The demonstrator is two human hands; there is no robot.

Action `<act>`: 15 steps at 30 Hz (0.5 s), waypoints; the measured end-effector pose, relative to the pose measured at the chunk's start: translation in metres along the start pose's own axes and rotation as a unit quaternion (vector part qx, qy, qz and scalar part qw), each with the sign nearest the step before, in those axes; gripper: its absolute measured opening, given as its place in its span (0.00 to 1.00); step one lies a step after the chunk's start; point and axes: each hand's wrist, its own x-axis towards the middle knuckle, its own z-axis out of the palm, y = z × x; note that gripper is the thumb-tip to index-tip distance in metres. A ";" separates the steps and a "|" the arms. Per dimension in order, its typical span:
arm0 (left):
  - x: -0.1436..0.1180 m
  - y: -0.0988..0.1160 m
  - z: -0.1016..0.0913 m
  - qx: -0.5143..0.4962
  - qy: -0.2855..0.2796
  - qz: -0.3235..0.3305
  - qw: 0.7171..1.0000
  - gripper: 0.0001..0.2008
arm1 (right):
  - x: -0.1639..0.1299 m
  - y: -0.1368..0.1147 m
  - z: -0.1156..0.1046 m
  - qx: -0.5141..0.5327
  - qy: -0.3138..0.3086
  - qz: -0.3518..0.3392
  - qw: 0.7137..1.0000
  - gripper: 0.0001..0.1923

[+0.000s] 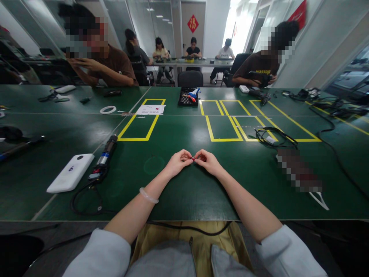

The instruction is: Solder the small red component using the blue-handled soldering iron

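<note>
Two hands, left hand (178, 161) and right hand (206, 161), each grip pinched tight on one small red part (193, 158).

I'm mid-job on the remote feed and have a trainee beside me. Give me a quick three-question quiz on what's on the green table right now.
1. True or false: both hands pinch the small red part together.
2. Which lies to the left of the left hand? A) white flat device B) coiled black cable C) black tray
3. What does the left wrist wear?

Key:
1. True: the fingertips of the left hand and the right hand meet on it above the table.
2. A.
3. A pale bangle.
</note>
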 end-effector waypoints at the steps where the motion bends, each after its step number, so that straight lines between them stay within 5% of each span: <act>1: 0.000 0.000 0.000 0.004 0.003 0.001 1.000 0.13 | 0.000 0.000 0.000 0.001 0.002 0.000 1.000 0.10; 10: 0.001 -0.004 0.001 0.027 0.000 0.009 1.000 0.11 | 0.001 0.000 -0.001 -0.016 -0.007 0.011 1.000 0.11; 15: -0.008 0.016 -0.017 0.093 -0.018 -0.011 0.995 0.18 | 0.000 -0.002 -0.002 -0.014 -0.011 0.021 1.000 0.11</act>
